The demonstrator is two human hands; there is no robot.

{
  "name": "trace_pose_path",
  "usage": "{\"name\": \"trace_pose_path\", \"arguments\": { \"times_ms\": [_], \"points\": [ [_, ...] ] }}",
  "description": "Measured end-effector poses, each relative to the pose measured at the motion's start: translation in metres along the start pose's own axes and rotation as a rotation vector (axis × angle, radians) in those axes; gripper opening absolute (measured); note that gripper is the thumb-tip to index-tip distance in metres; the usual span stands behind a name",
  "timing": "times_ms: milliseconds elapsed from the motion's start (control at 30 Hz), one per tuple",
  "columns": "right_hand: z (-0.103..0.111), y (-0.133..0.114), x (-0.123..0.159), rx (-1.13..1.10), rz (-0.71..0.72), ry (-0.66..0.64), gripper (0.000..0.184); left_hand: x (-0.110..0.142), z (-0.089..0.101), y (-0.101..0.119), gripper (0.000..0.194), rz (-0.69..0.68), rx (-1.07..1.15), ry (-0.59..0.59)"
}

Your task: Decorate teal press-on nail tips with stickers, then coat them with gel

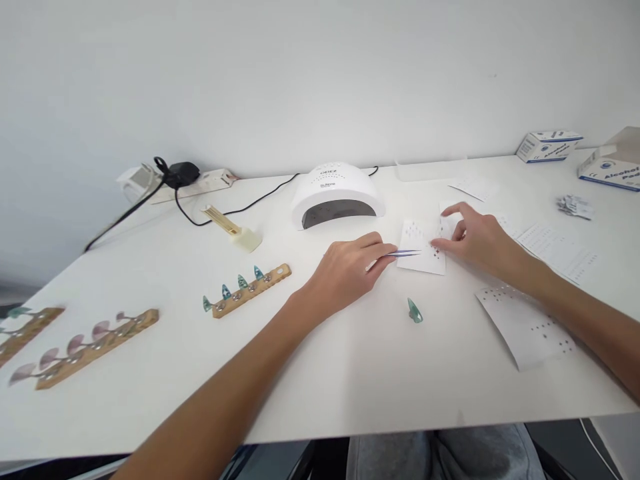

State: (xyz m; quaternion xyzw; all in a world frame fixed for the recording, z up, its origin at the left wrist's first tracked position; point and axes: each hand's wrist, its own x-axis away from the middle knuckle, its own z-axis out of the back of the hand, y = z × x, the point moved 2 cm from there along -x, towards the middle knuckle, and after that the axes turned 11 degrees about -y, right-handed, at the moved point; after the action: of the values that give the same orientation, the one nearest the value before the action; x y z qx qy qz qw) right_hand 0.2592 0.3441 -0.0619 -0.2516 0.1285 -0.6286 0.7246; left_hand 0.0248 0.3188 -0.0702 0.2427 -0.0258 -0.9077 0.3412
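My left hand (353,267) is closed on a pair of slim blue tweezers (407,253), whose tips point right over a small white sheet (425,263) dotted with tiny dark decals. At that sheet's right edge is my right hand (470,237), thumb and index finger spread apart, the thumb at the decals. Whether its fingertips press on the paper I cannot tell. Nearer the table's front edge, a single green press-on nail (415,311) lies by itself. A larger decal sheet (520,333) rests partly under my right forearm.
A white nail lamp (337,193) stands at the back. To the left are a polish bottle (235,230), a wooden nail holder (253,290) with teal nails, another holder (100,350) with pinkish nails, and a power strip (200,183). Alcohol pad boxes (550,145) sit back right.
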Motion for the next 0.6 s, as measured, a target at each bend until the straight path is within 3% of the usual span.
{"name": "trace_pose_path", "arguments": {
  "times_ms": [67, 133, 233, 400, 500, 600],
  "points": [
    [0.006, -0.002, 0.004, 0.073, 0.005, 0.096, 0.057, 0.0, 0.0, -0.001, 0.012, 0.056, 0.108, -0.016],
    [0.01, -0.007, 0.011, 0.106, 0.06, 0.102, 0.04, -0.001, 0.0, -0.002, 0.011, 0.093, 0.183, -0.02],
    [0.009, -0.013, 0.021, 0.028, 0.172, -0.109, 0.011, -0.002, 0.002, -0.002, 0.009, 0.108, 0.25, 0.006],
    [-0.005, -0.024, 0.038, -0.164, 0.215, -0.573, 0.019, -0.005, 0.007, 0.0, 0.007, 0.141, 0.368, 0.033],
    [-0.013, -0.03, 0.044, -0.173, 0.189, -0.661, 0.032, -0.007, 0.011, 0.001, 0.007, 0.185, 0.412, 0.046],
    [-0.022, -0.033, 0.046, -0.185, 0.196, -0.637, 0.034, -0.007, 0.012, 0.002, 0.008, 0.213, 0.417, 0.07]
  ]
}}
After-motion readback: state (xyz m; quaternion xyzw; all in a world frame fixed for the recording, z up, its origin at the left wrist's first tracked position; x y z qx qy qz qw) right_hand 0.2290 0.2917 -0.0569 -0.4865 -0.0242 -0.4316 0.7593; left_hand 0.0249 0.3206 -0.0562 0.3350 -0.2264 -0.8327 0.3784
